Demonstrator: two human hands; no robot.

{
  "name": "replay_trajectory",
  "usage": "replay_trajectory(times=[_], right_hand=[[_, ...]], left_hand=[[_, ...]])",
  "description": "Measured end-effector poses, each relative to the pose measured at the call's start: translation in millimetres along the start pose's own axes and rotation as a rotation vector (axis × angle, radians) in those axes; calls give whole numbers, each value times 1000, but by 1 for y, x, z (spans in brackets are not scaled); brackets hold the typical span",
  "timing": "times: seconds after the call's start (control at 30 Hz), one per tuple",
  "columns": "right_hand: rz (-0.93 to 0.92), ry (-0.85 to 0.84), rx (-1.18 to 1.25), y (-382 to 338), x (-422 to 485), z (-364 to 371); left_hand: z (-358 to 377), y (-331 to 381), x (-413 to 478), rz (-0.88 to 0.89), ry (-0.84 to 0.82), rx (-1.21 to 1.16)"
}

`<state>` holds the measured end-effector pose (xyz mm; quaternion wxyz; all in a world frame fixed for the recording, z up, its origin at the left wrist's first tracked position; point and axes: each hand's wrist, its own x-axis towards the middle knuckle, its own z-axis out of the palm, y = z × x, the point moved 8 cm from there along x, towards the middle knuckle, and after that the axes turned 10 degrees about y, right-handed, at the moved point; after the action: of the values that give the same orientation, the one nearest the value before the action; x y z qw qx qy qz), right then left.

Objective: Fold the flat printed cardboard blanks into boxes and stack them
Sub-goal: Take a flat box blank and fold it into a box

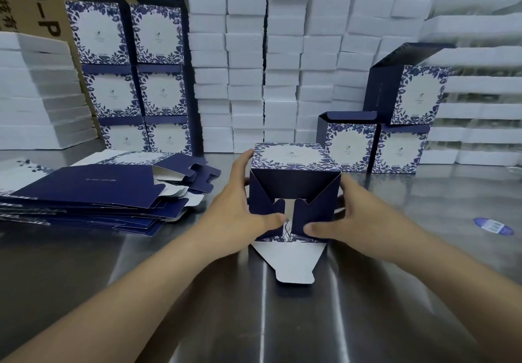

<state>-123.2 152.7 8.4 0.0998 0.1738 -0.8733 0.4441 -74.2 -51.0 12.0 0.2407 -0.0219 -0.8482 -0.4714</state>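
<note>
The fingers (243,165) of the left hand (240,207) are spread along the left side of a half-folded box (293,190), and its thumb (275,218) presses on the left bottom flap. The right hand (358,216) mirrors it: thumb (313,228) flat on the right flap, the other fingers curled round the box's right side and mostly hidden behind it. So both hands are clamped on the box from either side.

The box lies on its side at the middle of the steel desk (395,292), its open bottom turned to the camera. Two dark blue side flaps are folded in and nearly meet; a white gap shows between them. The last flap (291,261), white on the inside with a tab at its end, lies flat on the desk toward the person.

To the left lies a slumped pile of flat blanks (93,193), blue with white floral print. Behind it, folded boxes (132,77) stand stacked two wide and three high. On the right, three more finished boxes (395,134) stand, two side by side with one on top. White foam blocks (282,60) are stacked along the back, with brown cartons (36,1) at upper left. A small blue and white label (493,225) lies on the desk at right.
</note>
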Motion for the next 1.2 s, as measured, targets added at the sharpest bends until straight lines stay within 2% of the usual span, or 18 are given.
replay_trajectory(times=[0.17,0.27,0.33,0.5,0.6,0.73,0.83,0.93,1.07,1.2], right_hand=[[-19,-193,-79,5,-1,4],[-12,-280,-116,6,-6,6],[-9,-299,-101,5,-8,6],[-4,-355,-38,-3,-12,6],[-40,-310,47,-5,-10,3],[-253,-87,5,-16,-3,-7],[-293,22,-74,-17,3,-15],[-315,73,-63,-20,5,-22],[-350,91,66,-34,-1,-27],[-375,104,282,-53,-8,-29]], left_hand=[[-2,-10,3,-135,-252,72],[0,-17,-5,-129,-429,167],[2,-19,-10,-124,-478,221],[-3,-12,-8,-96,-407,188],[-4,-4,-5,-9,-383,145],[-9,4,1,123,-261,108],[-19,7,6,182,-118,152],[-22,11,9,202,-44,114],[-25,20,11,201,-28,-57],[-28,28,9,212,21,-124]])
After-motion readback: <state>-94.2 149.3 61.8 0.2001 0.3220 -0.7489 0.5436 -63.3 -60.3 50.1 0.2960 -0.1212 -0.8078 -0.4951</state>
